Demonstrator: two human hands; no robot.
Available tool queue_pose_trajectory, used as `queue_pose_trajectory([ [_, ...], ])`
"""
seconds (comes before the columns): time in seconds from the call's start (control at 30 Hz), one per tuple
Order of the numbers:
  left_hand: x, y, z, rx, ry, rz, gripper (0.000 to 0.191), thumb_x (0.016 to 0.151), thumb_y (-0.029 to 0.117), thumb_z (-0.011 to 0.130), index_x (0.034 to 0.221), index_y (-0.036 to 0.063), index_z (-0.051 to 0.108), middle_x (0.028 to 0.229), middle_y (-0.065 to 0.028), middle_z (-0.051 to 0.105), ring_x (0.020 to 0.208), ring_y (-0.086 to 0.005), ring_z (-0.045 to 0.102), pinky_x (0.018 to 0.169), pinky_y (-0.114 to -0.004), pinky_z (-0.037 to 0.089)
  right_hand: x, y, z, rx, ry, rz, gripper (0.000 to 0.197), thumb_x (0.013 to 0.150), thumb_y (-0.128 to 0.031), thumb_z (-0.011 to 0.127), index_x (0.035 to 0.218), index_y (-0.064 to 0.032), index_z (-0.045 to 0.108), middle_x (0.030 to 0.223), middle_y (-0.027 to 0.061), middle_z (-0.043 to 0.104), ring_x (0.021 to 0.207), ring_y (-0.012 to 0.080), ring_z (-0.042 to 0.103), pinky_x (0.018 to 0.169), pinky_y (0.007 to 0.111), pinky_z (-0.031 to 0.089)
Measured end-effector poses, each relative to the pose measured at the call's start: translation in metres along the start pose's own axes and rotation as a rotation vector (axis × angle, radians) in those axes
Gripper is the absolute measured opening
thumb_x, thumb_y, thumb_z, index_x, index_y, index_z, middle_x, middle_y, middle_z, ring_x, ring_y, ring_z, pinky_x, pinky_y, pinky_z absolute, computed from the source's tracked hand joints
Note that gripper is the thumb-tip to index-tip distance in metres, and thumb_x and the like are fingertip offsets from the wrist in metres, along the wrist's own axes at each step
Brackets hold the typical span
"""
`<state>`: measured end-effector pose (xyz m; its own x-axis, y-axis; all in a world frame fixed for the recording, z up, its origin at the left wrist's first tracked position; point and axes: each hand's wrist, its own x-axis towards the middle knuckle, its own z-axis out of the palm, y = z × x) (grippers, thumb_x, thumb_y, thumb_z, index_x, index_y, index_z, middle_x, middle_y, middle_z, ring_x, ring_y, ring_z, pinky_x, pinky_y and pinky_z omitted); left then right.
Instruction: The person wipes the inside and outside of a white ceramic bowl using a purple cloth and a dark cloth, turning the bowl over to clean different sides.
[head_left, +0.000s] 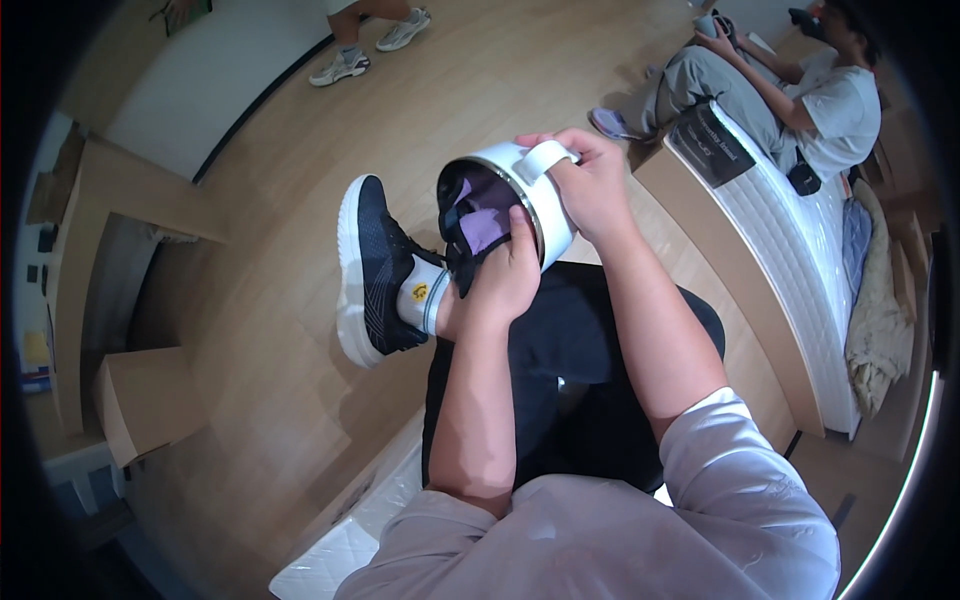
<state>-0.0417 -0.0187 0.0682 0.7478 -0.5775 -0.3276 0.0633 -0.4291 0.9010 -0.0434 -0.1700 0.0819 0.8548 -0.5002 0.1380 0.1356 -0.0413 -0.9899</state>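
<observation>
A large white mug (556, 217) with a metal rim is tilted over my lap, its mouth turned to the left. My right hand (592, 180) grips it at the handle (546, 159). At the mouth, my left hand (510, 274) holds a purple cloth with black edging (484, 227), its thumb upright near the rim. Part of the cloth lies inside the mug, and a black end hangs out past my wrist. My left fingers are mostly hidden by the cloth and hand. Beneath are my black trousers (562, 322) and a black shoe with a white sole (375, 262).
To the right, a person (840, 105) sits on a plastic-wrapped mattress (780, 277), holding a cup (706, 28). Another person's shoes (341, 69) are on the wood floor (277, 247) ahead. A cardboard box (154, 397) stands at left beside a wooden desk (142, 176).
</observation>
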Motion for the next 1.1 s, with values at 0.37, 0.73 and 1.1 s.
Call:
queue_pose_trajectory([
  [0.37, -0.006, -0.011, -0.034, 0.024, -0.358, 0.351, 0.051, 0.091, 0.042, 0.059, 0.101, -0.008, 0.064, 0.1, -0.0244, 0.068, 0.104, -0.0351, 0.066, 0.088, -0.046, 0.047, 0.005, 0.001, -0.009, -0.031, 0.25, -0.194, 0.009, 0.089, 0.002, 0.064, 0.081, 0.0046, 0.065, 0.1, 0.0169, 0.074, 0.092, 0.0171, 0.068, 0.081, 0.029, 0.054],
  [0.73, -0.014, -0.043, -0.035, -1.67, -0.177, 0.552, 0.087, 0.07, 0.012, 0.065, 0.15, -0.0039, 0.032, 0.15, -0.018, 0.043, 0.138, -0.0363, 0.043, 0.118, -0.05, 0.03, 0.016, -0.013, -0.001, 0.228, 0.329, 0.174, 0.048, 0.104, -0.036, 0.054, 0.092, 0.0068, 0.072, 0.081, 0.0086, 0.07, 0.065, 0.014, 0.062, 0.061, 0.028, 0.051],
  [1.1, -0.013, -0.059, -0.054, -0.985, 0.407, 0.578, 0.063, 0.083, 0.007, 0.058, 0.143, -0.0005, 0.042, 0.136, -0.0161, 0.055, 0.124, -0.0303, 0.054, 0.109, -0.042, 0.041, 0.023, -0.012, -0.036, 0.447, 0.617, -0.141, 0.058, 0.109, -0.038, 0.035, 0.108, 0.0118, 0.065, 0.098, 0.0154, 0.071, 0.086, 0.0212, 0.068, 0.078, 0.034, 0.056],
])
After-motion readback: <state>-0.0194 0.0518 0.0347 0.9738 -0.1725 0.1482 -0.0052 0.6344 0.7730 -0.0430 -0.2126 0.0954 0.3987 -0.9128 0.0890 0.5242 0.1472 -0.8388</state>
